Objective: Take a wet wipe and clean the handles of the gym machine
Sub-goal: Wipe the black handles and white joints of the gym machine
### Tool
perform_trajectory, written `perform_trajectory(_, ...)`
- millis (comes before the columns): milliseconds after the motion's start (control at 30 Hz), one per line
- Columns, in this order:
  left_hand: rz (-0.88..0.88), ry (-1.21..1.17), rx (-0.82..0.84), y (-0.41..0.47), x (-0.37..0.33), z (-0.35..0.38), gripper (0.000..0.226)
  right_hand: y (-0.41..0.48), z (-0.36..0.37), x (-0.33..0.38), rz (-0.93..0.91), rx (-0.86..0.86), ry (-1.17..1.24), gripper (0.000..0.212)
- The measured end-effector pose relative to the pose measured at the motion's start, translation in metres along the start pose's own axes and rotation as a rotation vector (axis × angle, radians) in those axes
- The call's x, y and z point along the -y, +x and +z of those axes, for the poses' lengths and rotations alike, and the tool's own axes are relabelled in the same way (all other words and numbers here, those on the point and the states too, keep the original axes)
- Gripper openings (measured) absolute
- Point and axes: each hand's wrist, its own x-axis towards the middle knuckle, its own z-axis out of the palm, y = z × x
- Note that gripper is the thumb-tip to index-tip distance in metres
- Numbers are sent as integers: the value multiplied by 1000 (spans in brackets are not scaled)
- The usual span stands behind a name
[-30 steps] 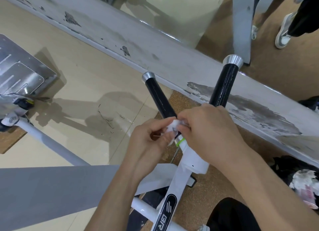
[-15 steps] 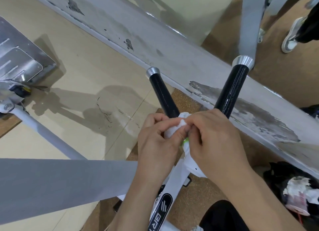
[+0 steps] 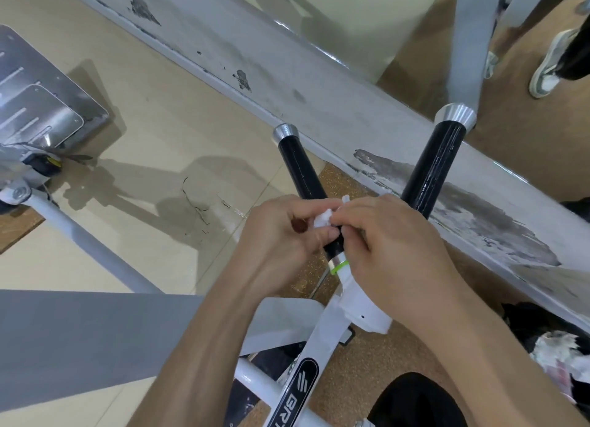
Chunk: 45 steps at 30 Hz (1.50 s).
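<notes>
Closely, left hand (image 3: pixel 277 235), right hand (image 3: pixel 392 244), pinching wipe (image 3: pixel 322 219)

A small white wet wipe (image 3: pixel 321 219), crumpled into a wad, sits pressed against the lower part of the left handle (image 3: pixel 301 168), a glossy black grip with a silver end cap slanting toward 11 o'clock, while the matching right handle (image 3: pixel 435 164) slants toward 1 o'clock, apart from the wipe.

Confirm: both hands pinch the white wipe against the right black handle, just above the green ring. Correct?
Not quite: the head view shows both the left hand and right hand pinching the white wipe against the left black handle, just above the green ring. The right black handle shows no wipe.
</notes>
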Motion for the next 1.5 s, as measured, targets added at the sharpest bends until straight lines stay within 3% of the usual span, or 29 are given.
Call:
perform_trajectory(133, 68, 57, -110, 16, 10, 8, 12, 2, 0, 2, 42, -36, 31, 23)
perform_trajectory(267, 31, 3, -348, 32, 25, 0, 20, 0, 1, 14, 34, -21, -129, 34)
perform_trajectory(433, 99, -40, -126, 11, 15, 3, 14, 3, 4, 13, 70, -68, -130, 16)
perform_trajectory(600, 90, 180, -303, 36, 14, 4, 7, 7, 1, 16, 53, -8, -188, 15)
perform_trajectory(667, 83, 269, -268, 37, 13, 4, 6, 6, 1, 15, 46, -4, -192, 17)
perform_trajectory(767, 82, 252, -203, 28, 11, 4, 9, 7, -4, 16, 52, 25, -122, 32)
perform_trajectory(867, 52, 240, -323, 46, 12, 4, 9, 15, -5, 14, 95, 97, -87, 63)
perform_trajectory(1000, -28, 174, -435, 75, 15, -3, 10, 21, -8, 13, 60, 156, -162, 21)
perform_trajectory(1167, -1, 65, -226, 64, 19, -10, 3, 23, -11, 12, 69, 160, -170, 23)
perform_trajectory(1367, 8, 157, -445, 117, 21, -25, 11, 22, -9, 8, 56, 159, -158, 26)
perform_trajectory(1500, -42, 94, -204, 102, 21, -29, 6, 23, -10, 8, 66, 173, -146, 25)
